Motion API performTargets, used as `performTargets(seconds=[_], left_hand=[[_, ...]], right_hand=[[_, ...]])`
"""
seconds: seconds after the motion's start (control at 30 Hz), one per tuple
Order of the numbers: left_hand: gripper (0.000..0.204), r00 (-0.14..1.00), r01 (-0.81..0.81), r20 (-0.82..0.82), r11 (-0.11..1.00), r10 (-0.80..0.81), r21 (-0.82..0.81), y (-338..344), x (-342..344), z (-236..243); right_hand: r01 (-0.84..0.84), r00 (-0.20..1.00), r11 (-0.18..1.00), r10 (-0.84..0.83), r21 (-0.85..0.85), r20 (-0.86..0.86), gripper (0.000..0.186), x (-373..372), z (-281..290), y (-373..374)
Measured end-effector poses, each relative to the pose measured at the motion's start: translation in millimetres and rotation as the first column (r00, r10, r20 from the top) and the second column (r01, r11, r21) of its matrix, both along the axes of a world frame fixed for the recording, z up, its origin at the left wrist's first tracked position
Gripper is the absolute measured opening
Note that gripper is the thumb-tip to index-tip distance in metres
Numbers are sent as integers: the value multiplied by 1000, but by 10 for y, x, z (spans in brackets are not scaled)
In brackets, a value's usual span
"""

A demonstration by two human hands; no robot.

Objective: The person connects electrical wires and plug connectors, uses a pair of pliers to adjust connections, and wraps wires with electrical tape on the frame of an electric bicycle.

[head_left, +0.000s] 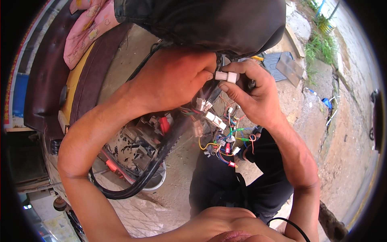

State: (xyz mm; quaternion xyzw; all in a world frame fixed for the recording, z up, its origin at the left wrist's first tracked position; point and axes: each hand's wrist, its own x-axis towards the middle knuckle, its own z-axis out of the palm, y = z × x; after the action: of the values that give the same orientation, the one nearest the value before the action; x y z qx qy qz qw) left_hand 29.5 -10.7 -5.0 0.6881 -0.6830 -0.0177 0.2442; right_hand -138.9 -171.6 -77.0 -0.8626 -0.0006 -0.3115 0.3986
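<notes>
A small white plug connector [226, 77] sits between my two hands. My right hand [258, 90] pinches its wider end between thumb and forefinger. The closed fingertips of my left hand [173, 78] meet at its narrower end; whatever lies deeper in that grip is hidden. Just below hangs a bundle of coloured wires [205, 145] with several plugs. Among them are a larger white connector [215, 120], a red connector [228, 148] and green sleeves. A black padded cover [209, 24] spreads above my hands.
A thick black tube frame [161, 155] curves under my left forearm, around a dirty compartment with a red part [164, 125]. A brown padded seat [90, 66] and pink patterned cloth [89, 36] are at left. A grey ribbed mat [275, 66] lies on the concrete at right.
</notes>
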Motion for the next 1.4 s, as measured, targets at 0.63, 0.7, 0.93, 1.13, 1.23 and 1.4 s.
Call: performTargets(seconds=[0.63,0.7,0.93,1.13,1.23,1.4], left_hand=[[27,848,216,-530,889,35,405,149,221,399],[26,851,216,-523,882,41,420,142,187,424],[26,809,267,-587,878,18,396,164,241,404],[26,815,251,-579,880,33,403,179,220,444],[28,805,229,-591,888,59,400,187,230,456],[32,802,207,-592,890,84,407,151,317,395]], right_hand=[[-80,900,894,254,440,-353,49,-443,287,281],[-36,849,953,188,300,-494,44,-490,449,408],[-23,982,989,49,144,-180,24,-492,186,356],[118,983,989,-104,88,-153,22,-484,303,225],[102,979,935,-34,341,-201,17,-430,277,114],[49,979,944,19,327,-202,17,-427,210,73]])
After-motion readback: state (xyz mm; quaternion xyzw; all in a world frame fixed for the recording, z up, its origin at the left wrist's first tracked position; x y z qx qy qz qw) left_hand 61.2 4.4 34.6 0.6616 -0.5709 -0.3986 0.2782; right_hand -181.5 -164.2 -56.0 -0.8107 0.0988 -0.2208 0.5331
